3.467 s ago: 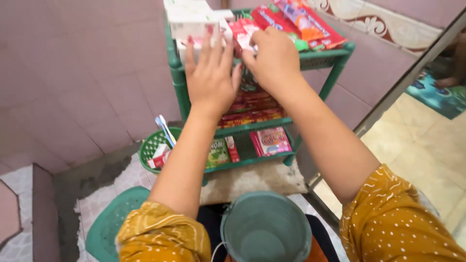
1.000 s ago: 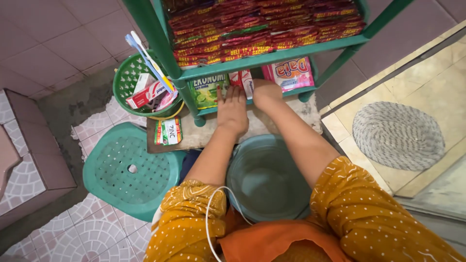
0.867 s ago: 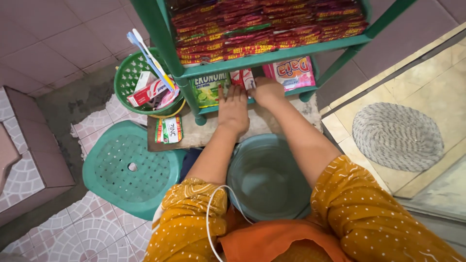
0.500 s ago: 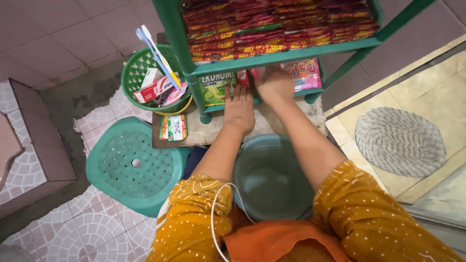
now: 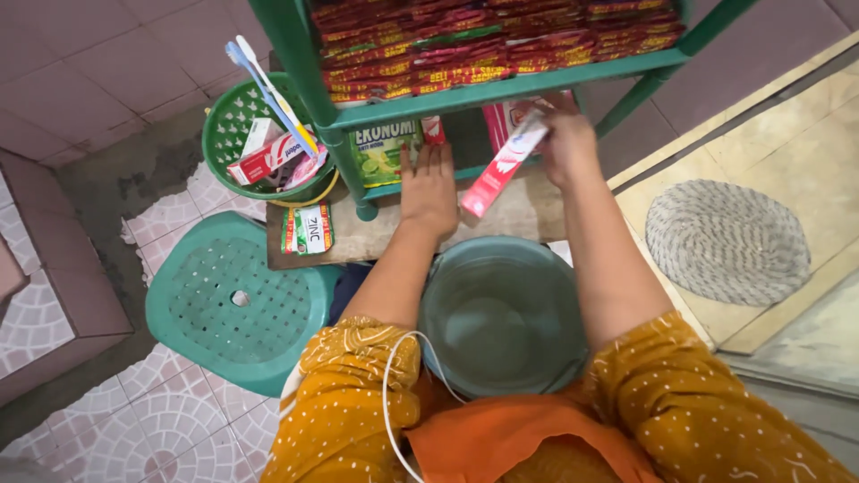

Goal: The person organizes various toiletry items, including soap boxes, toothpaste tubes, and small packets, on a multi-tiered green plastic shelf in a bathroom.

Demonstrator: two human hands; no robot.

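Below green rack (image 5: 356, 192): right hand (image 5: 567, 148) gripped red-white toothpaste box (image 5: 501, 166); left hand (image 5: 429, 189) lay flat, open, on bottom shelf edge.

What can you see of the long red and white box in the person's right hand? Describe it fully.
The box is a slim, long carton, seemingly cardboard, mostly red toward its lower end and white with red and blue print toward the upper. The right hand grips its upper end; it slants down to the left, in the air before the green rack's bottom shelf, above the grey bucket.
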